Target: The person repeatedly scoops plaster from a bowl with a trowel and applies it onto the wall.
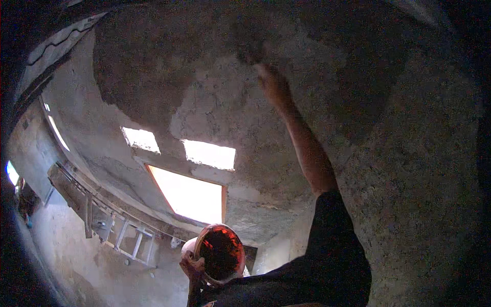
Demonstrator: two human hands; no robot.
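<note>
My left hand (193,266) is closed on a small bucket (189,246) low in the middle of the view. The bucket is tilted, so its mouth shows; its inside glows red, with dark, patchy matter in it. High up, my right hand (275,87) reaches out to a rough grey wall (220,87). Its fingers look closed around something dark at the wall's surface, too dim and blurred to name. Around that hand, broad dark patches that look damp spread over the paler plaster.
Two small bright openings (209,154) sit above a large bright window (192,194) with a reddish-brown frame. At the lower left are a ladder (134,240) and a long plank (69,187). A corrugated roof edge (56,48) shows at the upper left.
</note>
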